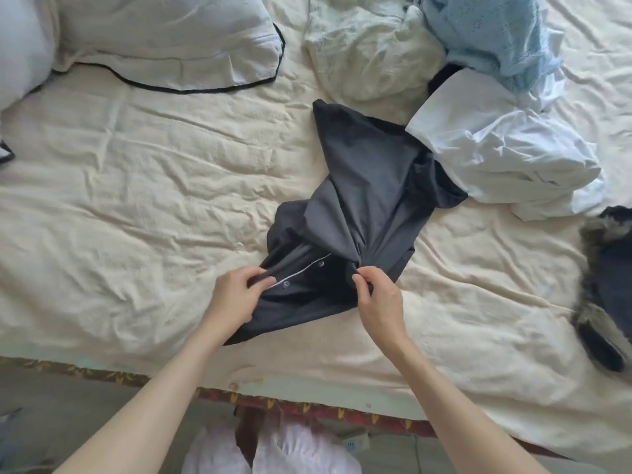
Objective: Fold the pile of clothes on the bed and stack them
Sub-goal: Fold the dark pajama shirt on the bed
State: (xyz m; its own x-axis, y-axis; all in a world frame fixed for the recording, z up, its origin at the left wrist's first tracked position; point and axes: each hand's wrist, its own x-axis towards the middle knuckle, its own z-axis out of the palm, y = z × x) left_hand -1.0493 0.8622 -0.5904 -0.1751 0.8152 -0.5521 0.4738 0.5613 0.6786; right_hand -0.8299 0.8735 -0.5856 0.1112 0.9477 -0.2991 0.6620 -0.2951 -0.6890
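**Dark shirt in hand, pile waiting beyond**

Item one: our left hand (236,295) pinches the button placket of the dark grey shirt (362,200); our right hand (376,297) pinches a bunched fold just beside it. We judge both grips sit at the collar end so we can spread the garment flat before folding.

Item two: beyond the grips, the shirt trails away across the cream bedsheet (136,186), crumpled and unfolded.

Item three: right of the right grip, a dark fur-trimmed garment (605,282).

Item four: farther beyond, the unfolded pile: white garment (506,155), cream garment (369,53), pale blue knit (492,32). Far left, a black-piped pillow (164,39).
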